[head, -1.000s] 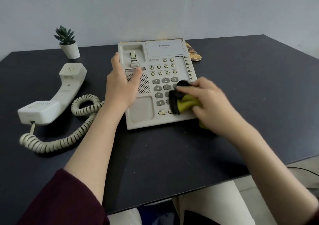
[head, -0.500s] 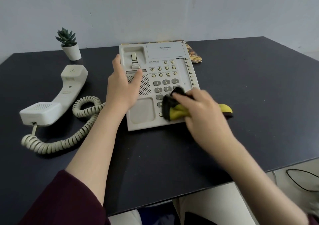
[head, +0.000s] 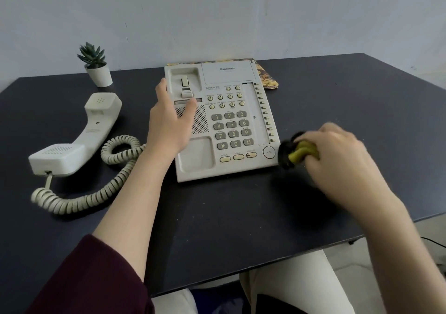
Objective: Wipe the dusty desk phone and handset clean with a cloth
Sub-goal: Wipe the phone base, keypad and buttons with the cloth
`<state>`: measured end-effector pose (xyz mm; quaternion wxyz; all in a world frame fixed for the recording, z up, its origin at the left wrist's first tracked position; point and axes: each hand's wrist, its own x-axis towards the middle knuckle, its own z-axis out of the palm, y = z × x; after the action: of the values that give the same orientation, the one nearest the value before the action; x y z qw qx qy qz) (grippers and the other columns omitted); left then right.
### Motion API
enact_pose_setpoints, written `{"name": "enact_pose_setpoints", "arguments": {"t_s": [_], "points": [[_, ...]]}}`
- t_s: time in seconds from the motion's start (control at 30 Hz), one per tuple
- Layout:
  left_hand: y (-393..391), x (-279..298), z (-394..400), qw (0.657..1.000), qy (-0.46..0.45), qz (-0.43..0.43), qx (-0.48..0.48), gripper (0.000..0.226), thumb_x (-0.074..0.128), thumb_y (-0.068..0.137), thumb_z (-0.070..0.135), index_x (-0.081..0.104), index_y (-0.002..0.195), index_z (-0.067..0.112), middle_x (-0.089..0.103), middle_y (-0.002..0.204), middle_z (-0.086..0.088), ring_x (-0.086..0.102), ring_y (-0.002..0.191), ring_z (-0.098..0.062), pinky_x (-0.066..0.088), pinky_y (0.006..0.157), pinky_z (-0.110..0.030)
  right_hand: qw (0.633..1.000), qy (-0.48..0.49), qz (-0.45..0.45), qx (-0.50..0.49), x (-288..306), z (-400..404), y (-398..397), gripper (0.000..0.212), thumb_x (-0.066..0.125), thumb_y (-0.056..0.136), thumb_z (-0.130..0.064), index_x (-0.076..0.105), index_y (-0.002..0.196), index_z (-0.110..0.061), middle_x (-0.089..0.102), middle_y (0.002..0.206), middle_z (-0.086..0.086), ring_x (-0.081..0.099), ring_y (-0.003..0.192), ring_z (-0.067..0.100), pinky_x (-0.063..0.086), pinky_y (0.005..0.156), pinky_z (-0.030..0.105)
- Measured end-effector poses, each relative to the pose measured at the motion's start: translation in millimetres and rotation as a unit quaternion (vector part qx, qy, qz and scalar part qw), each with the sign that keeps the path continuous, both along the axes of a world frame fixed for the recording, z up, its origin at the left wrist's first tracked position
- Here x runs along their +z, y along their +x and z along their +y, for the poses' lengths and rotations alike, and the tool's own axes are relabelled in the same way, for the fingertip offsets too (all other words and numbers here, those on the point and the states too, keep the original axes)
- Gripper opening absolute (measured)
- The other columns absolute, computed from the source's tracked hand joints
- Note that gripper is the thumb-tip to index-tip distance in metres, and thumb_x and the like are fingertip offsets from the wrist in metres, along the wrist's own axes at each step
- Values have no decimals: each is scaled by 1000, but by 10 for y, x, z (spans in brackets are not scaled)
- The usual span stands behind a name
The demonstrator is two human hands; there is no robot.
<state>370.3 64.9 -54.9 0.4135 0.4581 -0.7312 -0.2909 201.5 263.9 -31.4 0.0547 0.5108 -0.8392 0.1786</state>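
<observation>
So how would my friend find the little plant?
Start at the dark desk and go to its far left corner, by the wall. Behind the handset stands the little plant, the only green, spiky thing, in a small white pot.

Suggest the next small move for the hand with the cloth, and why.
Probably bring the cloth back onto the phone: the right hand holds it bunched off the base's right edge, while the left hand steadies the base.

Pale grey wall, dark desk, light floor
</observation>
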Motion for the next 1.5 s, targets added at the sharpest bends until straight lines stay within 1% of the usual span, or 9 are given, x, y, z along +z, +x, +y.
{"name": "enact_pose_setpoints", "arguments": {"t_s": [0.13,0.27,0.57,0.73,0.9,1.03,1.2,1.37,1.5], "points": [[4,-11,-19,1000,-1,1,2,66,50,95,36,18,148,16,44,142,-11,43,128,-23,29,94,-21,986,-111,-20,121,-22,-170,113,56,49,73,9,67,118,-22,54,104,3,50,101,27,44,79,35],[2,-14,-15,1000,-4,-1,1,65,50,95,35,18,148,15,46,139,-12,45,125,-23,29,92,-20,975,30,44,214,-115,-267,211,65,46,83,2,50,134,-37,45,119,-4,37,112,17,33,72,25],[-11,-19,-9,1000,-9,5,3,65,51,95,35,19,147,14,51,131,-9,51,113,-20,31,86,-19,999,13,19,40,-102,-106,-112,57,46,87,0,53,133,-31,44,108,-1,35,99,18,48,76,40],[-2,-36,-33,1000,-11,2,3,64,50,95,36,19,147,14,53,129,-12,53,114,-26,34,87,-22,985,43,-22,163,-55,-138,-123,65,43,82,6,57,127,-38,40,105,-9,33,97,11,39,82,30],[-2,-38,-38,1000,-13,-4,1,66,50,95,36,17,148,14,47,138,-11,47,123,-23,32,94,-22,998,2,7,63,-1,-93,-302,60,44,80,1,61,123,-36,39,101,-5,33,96,14,44,81,40],[-3,-29,-37,1000,-9,-1,0,66,50,95,36,18,148,14,48,138,-10,47,123,-23,33,95,-23,982,57,36,177,-87,-127,-44,67,46,82,-2,49,130,-49,42,109,-6,38,104,16,47,77,38],[4,-27,-33,1000,-7,-1,0,65,50,95,35,18,148,14,48,138,-8,47,124,-21,32,92,-20,996,23,69,45,-6,-36,-158,54,47,85,-5,58,124,-41,41,106,-3,37,102,18,40,62,32],[3,-26,-31,1000,-8,-9,-1,66,50,95,36,17,148,14,46,140,-11,45,125,-24,31,94,-23,991,49,19,125,-106,-106,8,61,44,84,-5,51,129,-45,40,109,-6,36,103,13,45,72,33],[7,-33,-41,1000,-6,-8,-1,67,50,94,38,17,148,15,44,143,-12,44,128,-26,35,104,-32,999,10,41,27,-33,-74,-56,50,45,84,-8,61,118,-41,40,102,-6,38,103,16,35,63,30]]}}
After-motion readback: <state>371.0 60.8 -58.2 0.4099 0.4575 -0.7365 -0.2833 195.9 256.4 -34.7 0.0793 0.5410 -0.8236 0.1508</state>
